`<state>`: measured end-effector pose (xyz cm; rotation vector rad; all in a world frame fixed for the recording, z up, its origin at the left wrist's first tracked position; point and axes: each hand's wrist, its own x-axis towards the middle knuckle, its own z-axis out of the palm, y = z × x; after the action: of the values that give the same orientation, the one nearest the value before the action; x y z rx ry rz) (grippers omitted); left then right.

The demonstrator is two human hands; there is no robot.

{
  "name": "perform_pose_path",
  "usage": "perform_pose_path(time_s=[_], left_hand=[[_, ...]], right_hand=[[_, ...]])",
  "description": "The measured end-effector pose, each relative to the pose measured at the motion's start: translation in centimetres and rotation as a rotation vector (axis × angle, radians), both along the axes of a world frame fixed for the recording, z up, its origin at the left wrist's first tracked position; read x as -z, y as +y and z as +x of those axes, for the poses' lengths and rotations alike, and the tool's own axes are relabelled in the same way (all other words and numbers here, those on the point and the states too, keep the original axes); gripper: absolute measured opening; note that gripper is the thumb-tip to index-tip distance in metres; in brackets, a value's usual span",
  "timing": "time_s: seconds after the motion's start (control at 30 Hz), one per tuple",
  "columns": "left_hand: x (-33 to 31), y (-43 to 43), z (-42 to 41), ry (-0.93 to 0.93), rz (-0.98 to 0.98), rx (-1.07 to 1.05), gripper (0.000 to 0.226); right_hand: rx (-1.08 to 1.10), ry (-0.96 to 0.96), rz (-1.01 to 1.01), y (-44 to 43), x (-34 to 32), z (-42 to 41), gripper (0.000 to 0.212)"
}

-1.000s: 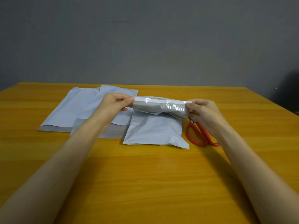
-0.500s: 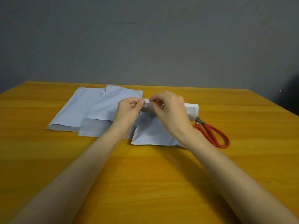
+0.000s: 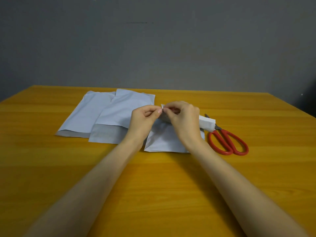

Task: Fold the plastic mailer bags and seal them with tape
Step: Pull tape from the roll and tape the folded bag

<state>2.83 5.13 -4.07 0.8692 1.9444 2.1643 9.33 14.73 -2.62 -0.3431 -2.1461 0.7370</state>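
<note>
A white plastic mailer bag point(image 3: 164, 140) lies on the table with its top flap point(image 3: 206, 123) folded over towards me. My left hand point(image 3: 145, 118) and my right hand point(image 3: 183, 117) meet at the flap's left end, fingertips pinched together on its corner. My right hand covers most of the flap, so only its right end shows. Two more flat mailer bags lie to the left, one point(image 3: 80, 115) partly under the other point(image 3: 119, 117). I see no tape roll.
Red-handled scissors point(image 3: 227, 141) lie on the wooden table point(image 3: 153, 185) just right of the bag, blades under the flap's right end. A grey wall stands behind the table's far edge.
My right hand left the flap's right end and came across to the left end beside my left hand. Both hands now pinch that left corner. The view shifted slightly.
</note>
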Motion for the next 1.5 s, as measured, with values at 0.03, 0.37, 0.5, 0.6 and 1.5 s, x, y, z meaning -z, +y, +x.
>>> perform_pose_path(time_s=[0.03, 0.37, 0.5, 0.6, 1.5], left_hand=[[0.00, -0.01, -0.03, 0.004, 0.008, 0.001, 0.013], [0.14, -0.16, -0.02, 0.169, -0.046, -0.098, 0.018], [0.16, -0.12, 0.03, 0.188, -0.051, -0.094, 0.019], [0.16, -0.13, 0.09, 0.186, -0.047, -0.084, 0.017], [-0.62, -0.21, 0.34, 0.040, -0.006, -0.050, 0.004]], right_hand=[[0.001, 0.006, -0.005, 0.07, -0.05, 0.10, 0.010], [-0.029, 0.011, 0.063, -0.39, -0.10, 0.27, 0.010], [-0.058, 0.013, 0.004, -0.25, -0.23, 0.33, 0.010], [-0.066, 0.016, -0.007, -0.17, -0.34, 0.45, 0.011], [-0.025, 0.090, -0.268, -0.01, -0.73, 0.29, 0.012]])
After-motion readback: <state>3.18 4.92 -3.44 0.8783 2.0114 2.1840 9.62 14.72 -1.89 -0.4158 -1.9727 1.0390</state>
